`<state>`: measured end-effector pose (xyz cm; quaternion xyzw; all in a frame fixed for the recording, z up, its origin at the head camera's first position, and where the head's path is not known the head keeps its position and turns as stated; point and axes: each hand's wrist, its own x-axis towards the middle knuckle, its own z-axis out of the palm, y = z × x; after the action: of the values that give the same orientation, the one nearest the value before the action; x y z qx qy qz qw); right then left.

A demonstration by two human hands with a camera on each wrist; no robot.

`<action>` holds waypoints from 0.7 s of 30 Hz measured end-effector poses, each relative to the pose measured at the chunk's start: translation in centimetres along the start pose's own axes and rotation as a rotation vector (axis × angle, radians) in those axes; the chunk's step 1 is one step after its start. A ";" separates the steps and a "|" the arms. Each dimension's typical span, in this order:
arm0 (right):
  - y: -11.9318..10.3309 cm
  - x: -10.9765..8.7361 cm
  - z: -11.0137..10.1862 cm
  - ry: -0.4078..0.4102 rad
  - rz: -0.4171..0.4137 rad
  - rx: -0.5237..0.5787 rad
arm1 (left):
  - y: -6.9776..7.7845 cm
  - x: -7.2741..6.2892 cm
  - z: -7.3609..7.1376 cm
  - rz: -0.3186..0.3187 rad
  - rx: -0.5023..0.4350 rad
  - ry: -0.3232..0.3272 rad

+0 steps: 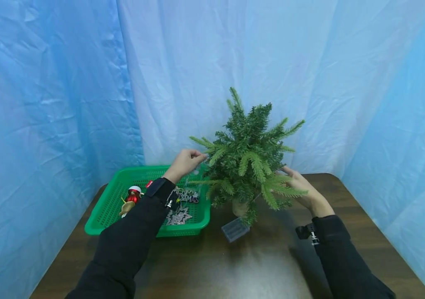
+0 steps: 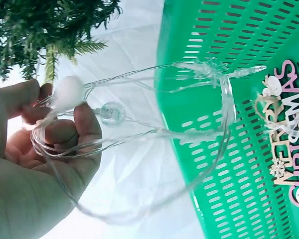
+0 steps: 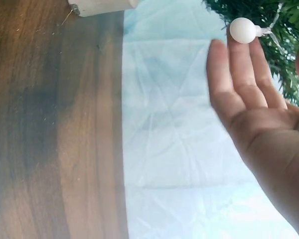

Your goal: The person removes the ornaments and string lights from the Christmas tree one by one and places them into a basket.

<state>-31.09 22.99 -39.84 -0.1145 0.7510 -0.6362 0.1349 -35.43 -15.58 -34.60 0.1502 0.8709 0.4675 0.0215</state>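
Observation:
A small artificial Christmas tree (image 1: 251, 160) stands on the table with a pale base (image 1: 239, 208). At its left side, my left hand (image 1: 185, 163) grips a looped string of lights; in the left wrist view, its clear wire hangs in coils from the curled fingers, with a frosted white bulb (image 2: 70, 93) and a clear bulb (image 2: 112, 114). My right hand (image 1: 303, 189) is at the tree's lower right branches. The right wrist view shows its fingers (image 3: 245, 84) extended, with a round white bulb (image 3: 242, 30) on a wire right at the fingertips.
Left of the tree sits a green plastic basket (image 1: 101, 216) with a red ornament (image 1: 133, 198), a Merry Christmas sign (image 2: 289, 134) and silvery star shapes (image 1: 178, 216). A dark grey box (image 1: 235, 229) lies before the tree base. Blue curtains (image 1: 205, 62) hang behind the table.

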 end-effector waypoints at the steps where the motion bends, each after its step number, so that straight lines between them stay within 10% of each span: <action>1: 0.1 0.0 -0.1 -0.005 0.001 -0.009 | 0.1 0.0 -0.1 0.002 0.004 0.001; 21: 1.4 -0.2 1.1 -0.012 -0.086 0.071 | 1.2 -0.1 -0.8 -0.024 0.150 0.044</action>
<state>-30.50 22.27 -41.37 -0.1456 0.7214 -0.6670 0.1162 -35.14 -15.63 -33.16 0.1307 0.9054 0.4040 -0.0033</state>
